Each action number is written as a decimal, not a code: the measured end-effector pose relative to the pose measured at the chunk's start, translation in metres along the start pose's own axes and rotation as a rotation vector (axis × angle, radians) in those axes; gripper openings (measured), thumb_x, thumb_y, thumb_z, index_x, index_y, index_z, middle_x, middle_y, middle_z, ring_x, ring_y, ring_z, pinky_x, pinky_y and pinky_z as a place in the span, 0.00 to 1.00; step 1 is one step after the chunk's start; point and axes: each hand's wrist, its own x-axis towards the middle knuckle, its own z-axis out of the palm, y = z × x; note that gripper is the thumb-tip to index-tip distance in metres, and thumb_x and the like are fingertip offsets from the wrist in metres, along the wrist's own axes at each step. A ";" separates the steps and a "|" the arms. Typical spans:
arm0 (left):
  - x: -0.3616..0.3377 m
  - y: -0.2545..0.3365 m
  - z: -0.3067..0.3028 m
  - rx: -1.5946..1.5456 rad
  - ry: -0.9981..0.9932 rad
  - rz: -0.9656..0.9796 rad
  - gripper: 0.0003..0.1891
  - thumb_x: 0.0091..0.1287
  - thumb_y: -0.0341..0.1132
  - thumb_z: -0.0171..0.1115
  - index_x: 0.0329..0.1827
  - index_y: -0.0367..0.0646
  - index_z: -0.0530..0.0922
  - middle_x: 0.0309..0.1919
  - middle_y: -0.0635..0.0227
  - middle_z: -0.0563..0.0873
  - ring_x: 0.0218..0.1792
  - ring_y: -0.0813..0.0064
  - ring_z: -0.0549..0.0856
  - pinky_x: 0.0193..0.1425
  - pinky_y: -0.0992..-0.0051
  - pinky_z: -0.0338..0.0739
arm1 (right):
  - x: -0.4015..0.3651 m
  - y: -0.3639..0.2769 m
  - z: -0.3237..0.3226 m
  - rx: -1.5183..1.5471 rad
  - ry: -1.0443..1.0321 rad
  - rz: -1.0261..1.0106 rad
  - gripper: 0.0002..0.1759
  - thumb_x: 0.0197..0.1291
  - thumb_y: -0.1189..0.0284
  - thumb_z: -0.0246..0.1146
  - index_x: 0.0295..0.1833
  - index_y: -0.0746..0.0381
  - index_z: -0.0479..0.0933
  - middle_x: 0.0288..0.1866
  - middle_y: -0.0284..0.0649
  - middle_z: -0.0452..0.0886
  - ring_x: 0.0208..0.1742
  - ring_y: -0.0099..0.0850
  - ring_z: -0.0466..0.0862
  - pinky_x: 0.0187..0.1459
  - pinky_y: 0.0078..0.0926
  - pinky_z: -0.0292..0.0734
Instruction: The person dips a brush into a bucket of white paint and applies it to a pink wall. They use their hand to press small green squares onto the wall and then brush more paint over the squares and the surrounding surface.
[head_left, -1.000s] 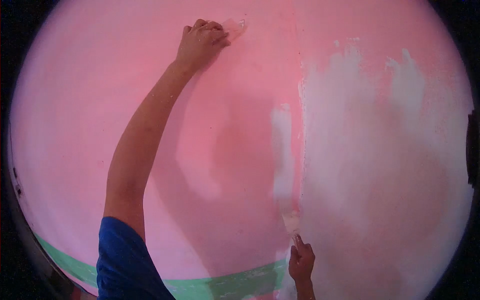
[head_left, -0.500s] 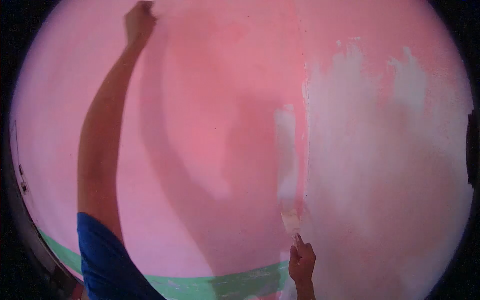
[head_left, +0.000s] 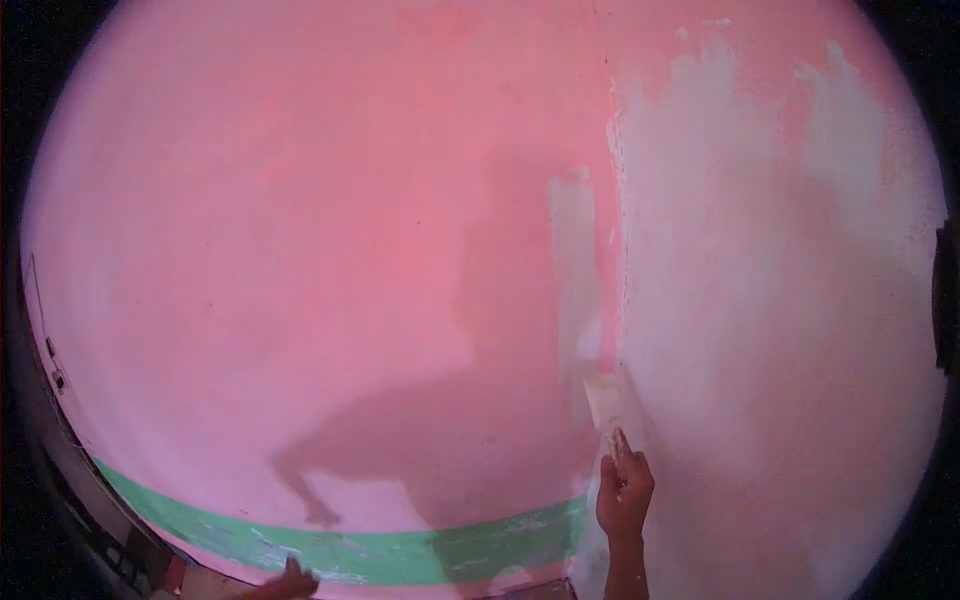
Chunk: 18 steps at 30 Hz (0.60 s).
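Note:
My right hand [head_left: 624, 492] is wrapped around the handle of a wide, pale paintbrush [head_left: 604, 402], its index finger stretched along the handle. The bristles point up against the wall, close to the inside corner. Above the brush runs a whitish painted strip [head_left: 574, 270] on the pink wall [head_left: 330, 260]. Low at the lower edge of the view, my left hand [head_left: 290, 580] is partly cut off; its thumb stands apart from the fingers and nothing shows in it. It is nearest to the green band [head_left: 220, 528] along the wall's foot.
Right of the corner line, the adjoining wall [head_left: 760, 330] carries a broad whitish coat with ragged upper edges over pink. My shadow [head_left: 400, 430] falls across the pink wall. A small fixture [head_left: 57, 379] and a dark edge lie at far left.
My left arm has dropped from high on the pink wall to the bottom edge. The brush in my right hand has moved up and slightly right, and the view has shifted a little.

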 end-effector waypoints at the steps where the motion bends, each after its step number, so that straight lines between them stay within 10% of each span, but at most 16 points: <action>1: -0.005 0.018 0.018 -0.004 -0.006 0.006 0.17 0.62 0.45 0.50 0.39 0.42 0.80 0.42 0.48 0.81 0.55 0.35 0.73 0.61 0.31 0.54 | 0.003 -0.002 -0.001 -0.015 -0.005 -0.011 0.21 0.60 0.74 0.58 0.60 0.66 0.72 0.24 0.40 0.68 0.25 0.31 0.69 0.27 0.29 0.65; 6: -0.010 0.060 0.059 -0.554 -0.303 -0.258 0.26 0.58 0.56 0.57 0.51 0.47 0.77 0.48 0.46 0.79 0.54 0.49 0.76 0.59 0.46 0.63 | 0.011 -0.008 -0.004 -0.058 -0.035 -0.026 0.21 0.61 0.73 0.58 0.60 0.66 0.72 0.25 0.41 0.69 0.25 0.31 0.69 0.28 0.29 0.65; 9: 0.006 0.006 -0.049 -0.763 -0.442 -0.373 0.31 0.56 0.60 0.60 0.56 0.48 0.75 0.50 0.45 0.78 0.53 0.54 0.77 0.58 0.51 0.67 | 0.019 -0.007 0.003 -0.048 -0.010 -0.056 0.21 0.62 0.72 0.57 0.60 0.66 0.72 0.25 0.41 0.69 0.25 0.31 0.69 0.28 0.30 0.65; 10: 0.025 -0.051 -0.190 -0.899 0.072 -0.332 0.24 0.63 0.57 0.51 0.42 0.45 0.80 0.40 0.53 0.83 0.43 0.52 0.82 0.50 0.56 0.75 | 0.020 -0.008 0.006 -0.037 0.006 -0.047 0.21 0.62 0.72 0.57 0.60 0.66 0.72 0.25 0.41 0.69 0.25 0.31 0.69 0.28 0.30 0.65; 12: 0.059 -0.138 -0.372 -0.770 0.444 -0.467 0.17 0.64 0.49 0.56 0.42 0.45 0.80 0.36 0.55 0.84 0.42 0.55 0.82 0.46 0.57 0.76 | 0.026 -0.018 0.010 -0.004 0.005 -0.025 0.21 0.62 0.72 0.57 0.60 0.66 0.72 0.26 0.41 0.69 0.25 0.31 0.70 0.28 0.30 0.66; 18: 0.119 -0.303 -0.701 -0.025 1.756 -0.212 0.11 0.62 0.33 0.61 0.47 0.44 0.80 0.41 0.62 0.83 0.41 0.61 0.82 0.44 0.64 0.78 | 0.027 -0.012 0.021 0.017 0.076 -0.128 0.20 0.61 0.73 0.58 0.59 0.65 0.73 0.28 0.43 0.71 0.26 0.32 0.72 0.29 0.28 0.69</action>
